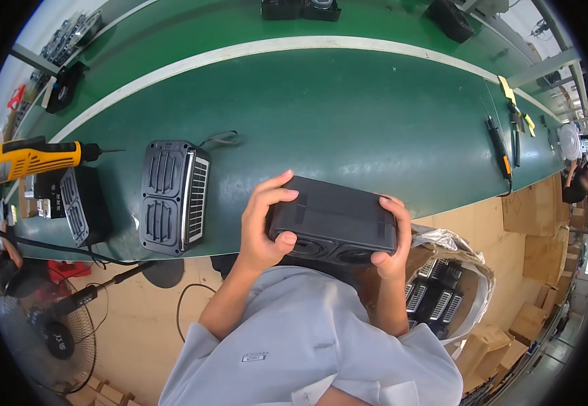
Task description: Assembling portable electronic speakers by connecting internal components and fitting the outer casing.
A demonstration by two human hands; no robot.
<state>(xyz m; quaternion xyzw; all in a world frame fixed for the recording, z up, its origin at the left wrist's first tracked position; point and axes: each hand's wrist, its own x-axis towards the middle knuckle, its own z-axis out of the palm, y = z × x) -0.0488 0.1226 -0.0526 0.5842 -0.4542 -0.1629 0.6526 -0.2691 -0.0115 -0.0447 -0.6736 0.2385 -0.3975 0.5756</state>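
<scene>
A black speaker box (338, 210) is held between both my hands at the front edge of the green bench, its two round drivers turned toward my body. My left hand (265, 220) grips its left end, fingers over the top edge and thumb at the lower front corner. Round the right end is my right hand (395, 238), fingers on the far side and thumb on the front. Left of my left hand a black speaker (172, 196) with slotted grilles, a silvery panel and a strap stands on the bench. The undersides of both palms are hidden.
A yellow power drill (37, 160) with a cord lies at the left, beside another black speaker (84, 206). A soldering iron (499, 149) and pliers (516, 125) lie far right. A lined carton (480, 284) of speakers stands right of me; a fan (57, 331) stands lower left.
</scene>
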